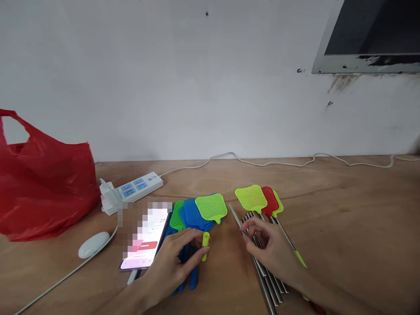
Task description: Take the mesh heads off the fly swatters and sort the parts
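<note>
My left hand (177, 258) pinches a short yellow-green plastic handle tube (205, 247) upright, its hollow end facing up. Beneath and behind that hand lie blue handles (193, 278) and a pile of fly swatter heads, among them a yellow-green head (211, 207), a blue head (193, 214) and a green head (176, 215). With thumb and fingertips, my right hand (267, 245) grips a thin metal rod (234, 215) whose tip points up and left. Below it rests a bundle of several metal rods (274, 288), partly hidden by the hand.
Behind the right hand lie fly swatters with a yellow-green head (251, 198) and a red head (270, 201). On the left are a lit phone (144, 243), a white power strip (141, 186), a white mouse-like object (93, 245) and a red plastic bag (49, 183). A cable (269, 164) runs along the wall.
</note>
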The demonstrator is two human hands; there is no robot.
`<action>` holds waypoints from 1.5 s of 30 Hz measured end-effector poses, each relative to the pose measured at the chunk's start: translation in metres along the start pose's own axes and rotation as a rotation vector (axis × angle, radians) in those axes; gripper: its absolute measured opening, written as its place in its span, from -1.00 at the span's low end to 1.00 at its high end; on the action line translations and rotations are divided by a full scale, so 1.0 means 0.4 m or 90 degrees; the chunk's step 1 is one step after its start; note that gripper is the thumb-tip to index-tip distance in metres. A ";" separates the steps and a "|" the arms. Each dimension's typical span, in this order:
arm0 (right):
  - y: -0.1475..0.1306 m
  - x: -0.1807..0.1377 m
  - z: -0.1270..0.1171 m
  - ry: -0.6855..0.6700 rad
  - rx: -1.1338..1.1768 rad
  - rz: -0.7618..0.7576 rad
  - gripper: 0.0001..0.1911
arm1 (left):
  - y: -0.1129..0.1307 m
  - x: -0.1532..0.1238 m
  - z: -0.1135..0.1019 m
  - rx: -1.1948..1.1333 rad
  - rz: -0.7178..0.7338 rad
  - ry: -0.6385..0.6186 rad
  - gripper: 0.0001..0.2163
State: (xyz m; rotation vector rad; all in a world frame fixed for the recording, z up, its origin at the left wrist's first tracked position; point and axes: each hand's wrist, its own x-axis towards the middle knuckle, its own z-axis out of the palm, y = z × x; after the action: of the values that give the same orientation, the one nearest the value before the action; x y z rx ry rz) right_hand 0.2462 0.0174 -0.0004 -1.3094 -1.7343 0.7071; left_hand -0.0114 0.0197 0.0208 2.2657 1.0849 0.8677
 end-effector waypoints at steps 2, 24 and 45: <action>0.001 0.010 -0.005 0.035 0.134 0.081 -0.85 | 0.001 -0.004 0.001 0.010 -0.002 -0.021 -0.89; -0.029 0.011 -0.033 0.090 0.589 0.116 -0.77 | 0.002 -0.003 0.004 0.051 0.051 -0.110 -0.93; -0.023 -0.022 -0.019 -0.186 0.414 0.094 -0.79 | 0.006 -0.014 0.008 0.085 0.107 -0.121 -0.90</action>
State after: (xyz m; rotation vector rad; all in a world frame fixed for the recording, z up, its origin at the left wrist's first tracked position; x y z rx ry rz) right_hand 0.2492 0.0059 0.0085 -0.9081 -1.4372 1.4621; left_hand -0.0105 0.0134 0.0181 2.5202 0.9016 0.6430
